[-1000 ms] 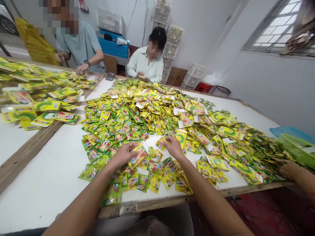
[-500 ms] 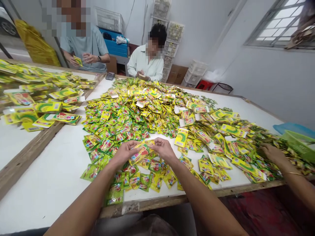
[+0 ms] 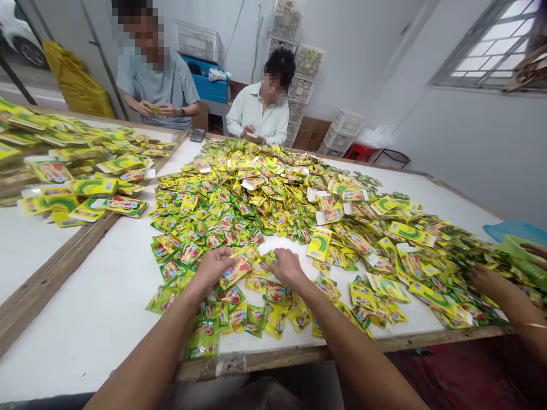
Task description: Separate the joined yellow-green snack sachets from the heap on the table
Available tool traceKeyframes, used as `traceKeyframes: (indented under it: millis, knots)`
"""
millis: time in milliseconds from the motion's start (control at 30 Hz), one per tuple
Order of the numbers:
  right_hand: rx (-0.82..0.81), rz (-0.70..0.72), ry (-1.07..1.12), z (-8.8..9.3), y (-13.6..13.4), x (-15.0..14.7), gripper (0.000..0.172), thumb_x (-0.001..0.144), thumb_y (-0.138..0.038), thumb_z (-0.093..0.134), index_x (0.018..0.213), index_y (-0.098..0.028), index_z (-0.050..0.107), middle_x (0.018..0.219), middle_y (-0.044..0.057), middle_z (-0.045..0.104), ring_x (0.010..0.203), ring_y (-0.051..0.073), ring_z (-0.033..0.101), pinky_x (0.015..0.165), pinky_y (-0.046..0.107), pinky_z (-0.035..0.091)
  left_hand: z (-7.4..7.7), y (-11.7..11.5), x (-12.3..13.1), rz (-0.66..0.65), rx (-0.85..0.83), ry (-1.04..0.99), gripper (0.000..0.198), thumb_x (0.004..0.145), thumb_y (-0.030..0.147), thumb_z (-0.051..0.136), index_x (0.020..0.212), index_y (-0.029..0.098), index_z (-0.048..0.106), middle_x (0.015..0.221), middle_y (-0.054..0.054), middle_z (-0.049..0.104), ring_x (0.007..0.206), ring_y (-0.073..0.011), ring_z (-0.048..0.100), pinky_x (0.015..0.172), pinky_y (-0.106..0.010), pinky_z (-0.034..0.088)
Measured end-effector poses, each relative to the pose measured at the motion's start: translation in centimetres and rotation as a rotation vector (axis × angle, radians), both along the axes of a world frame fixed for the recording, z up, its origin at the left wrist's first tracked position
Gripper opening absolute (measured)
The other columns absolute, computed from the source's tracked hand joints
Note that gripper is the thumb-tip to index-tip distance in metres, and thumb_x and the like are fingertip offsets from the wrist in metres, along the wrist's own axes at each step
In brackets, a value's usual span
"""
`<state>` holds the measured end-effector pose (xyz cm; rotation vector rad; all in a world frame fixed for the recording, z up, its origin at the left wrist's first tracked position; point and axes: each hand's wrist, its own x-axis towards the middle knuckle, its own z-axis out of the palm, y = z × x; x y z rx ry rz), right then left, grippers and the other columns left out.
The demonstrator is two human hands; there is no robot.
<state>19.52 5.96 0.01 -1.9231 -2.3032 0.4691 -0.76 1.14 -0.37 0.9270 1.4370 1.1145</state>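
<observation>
My left hand pinches the left end of a small flat yellow carton printed with red fruit. Just to its right, a green sachet sits between the fingers of my right hand, apart from the carton. Loose yellow and green sachets lie on the white table below both hands. Beyond them spreads a large heap of sachets. A yellow carton with a green curve lies to the right of my right hand.
More yellow cartons are piled at the left, across a wooden strip. Another person's hand reaches into the sachets at the right, near a green basket. Two people handle cartons across the table. Crates stand by the wall.
My right hand has come off the carton and now holds a green sachet beside it. The carton stays in my left hand. At the right, the other person's second hand has come into view.
</observation>
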Motion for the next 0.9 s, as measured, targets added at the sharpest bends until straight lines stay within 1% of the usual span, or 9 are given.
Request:
traceKeyframes:
  millis: [133, 200, 267, 400, 500, 633, 700, 800, 900]
  knots:
    - [0.04, -0.161, 0.569, 0.6, -0.3, 0.4, 0.034, 0.077, -0.05, 0.05, 0.064, -0.019, 0.048, 0.056, -0.003, 0.046, 0.055, 0.012, 0.042, 0.053, 0.023, 0.031, -0.1, 0.0, 0.1, -0.039, 0.021, 0.048, 0.034, 0.055, 0.042, 0.073, 0.072, 0.014, 0.063, 0.052, 0.003, 0.059, 0.046, -0.0114, 0.051, 0.046, -0.022, 0.034]
    - [-0.023, -0.153, 0.846, 0.7, -0.7, 0.0, 0.037, 0.073, -0.055, 0.051, 0.064, -0.019, 0.046, 0.056, -0.004, 0.043, 0.052, 0.011, 0.039, 0.051, 0.022, 0.03, 0.5, -0.1, 0.4, -0.072, 0.034, -0.013, 0.036, 0.055, 0.043, 0.074, 0.075, 0.014, 0.064, 0.057, 0.001, 0.063, 0.051, -0.0137, 0.055, 0.049, -0.023, 0.038]
    - [-0.08, -0.103, 0.965, 0.6, -1.0, -0.7, 0.039, 0.069, -0.056, 0.055, 0.061, -0.02, 0.042, 0.054, -0.006, 0.037, 0.051, 0.009, 0.034, 0.048, 0.021, 0.027, 1.1, -0.3, 0.6, -0.118, 0.038, -0.125, 0.04, 0.057, 0.044, 0.074, 0.081, 0.014, 0.065, 0.064, -0.002, 0.067, 0.059, -0.017, 0.061, 0.055, -0.025, 0.043]
    - [-0.042, -0.066, 0.8, 0.0, -1.3, -1.2, 0.046, 0.066, -0.051, 0.06, 0.052, -0.021, 0.029, 0.051, -0.007, 0.023, 0.05, 0.008, 0.021, 0.047, 0.022, 0.017, 1.8, -0.6, 0.7, -0.166, 0.036, -0.238, 0.039, 0.057, 0.041, 0.076, 0.084, 0.014, 0.066, 0.07, -0.003, 0.07, 0.064, -0.0177, 0.064, 0.063, -0.027, 0.046]
    - [-0.015, -0.019, 0.718, 0.3, -1.1, -0.7, 0.047, 0.066, -0.047, 0.061, 0.05, -0.02, 0.025, 0.051, -0.007, 0.021, 0.051, 0.008, 0.02, 0.048, 0.022, 0.017, 1.9, -0.7, 0.6, -0.201, 0.042, -0.275, 0.035, 0.057, 0.038, 0.077, 0.081, 0.015, 0.067, 0.071, -0.002, 0.071, 0.063, -0.016, 0.064, 0.064, -0.025, 0.047]
    - [-0.228, 0.128, 0.792, 1.1, -1.0, -0.5, 0.039, 0.065, -0.043, 0.061, 0.05, -0.019, 0.035, 0.05, -0.008, 0.027, 0.049, 0.007, 0.024, 0.047, 0.021, 0.019, 2.0, -0.8, 0.7, -0.262, 0.053, -0.319, 0.032, 0.059, 0.035, 0.076, 0.084, 0.016, 0.068, 0.072, -0.001, 0.072, 0.064, -0.0148, 0.064, 0.063, -0.024, 0.047]
    - [-0.296, 0.129, 0.81, 1.4, -1.3, -0.8, 0.033, 0.064, -0.041, 0.061, 0.05, -0.018, 0.043, 0.048, -0.007, 0.031, 0.048, 0.007, 0.027, 0.047, 0.021, 0.022, 2.0, -0.8, 0.8, -0.284, 0.052, -0.311, 0.033, 0.058, 0.034, 0.077, 0.084, 0.016, 0.069, 0.074, -0.001, 0.072, 0.064, -0.015, 0.064, 0.063, -0.024, 0.047]
    - [-0.184, -0.002, 0.865, 1.8, -1.8, -1.4, 0.024, 0.064, -0.039, 0.063, 0.059, -0.017, 0.056, 0.053, -0.005, 0.047, 0.052, 0.01, 0.04, 0.051, 0.022, 0.032, 1.8, -0.8, 1.0, -0.249, 0.048, -0.292, 0.034, 0.057, 0.034, 0.077, 0.085, 0.016, 0.069, 0.078, -0.002, 0.073, 0.066, -0.0163, 0.065, 0.064, -0.025, 0.048]
    - [0.034, -0.076, 0.882, 2.1, -2.2, -1.8, 0.02, 0.066, -0.038, 0.064, 0.069, -0.018, 0.066, 0.071, 0.002, 0.062, 0.07, 0.016, 0.054, 0.068, 0.028, 0.042, 1.5, -0.6, 1.1, -0.209, 0.056, -0.305, 0.037, 0.057, 0.035, 0.077, 0.088, 0.017, 0.069, 0.08, -0.002, 0.073, 0.069, -0.0179, 0.066, 0.066, -0.027, 0.048]
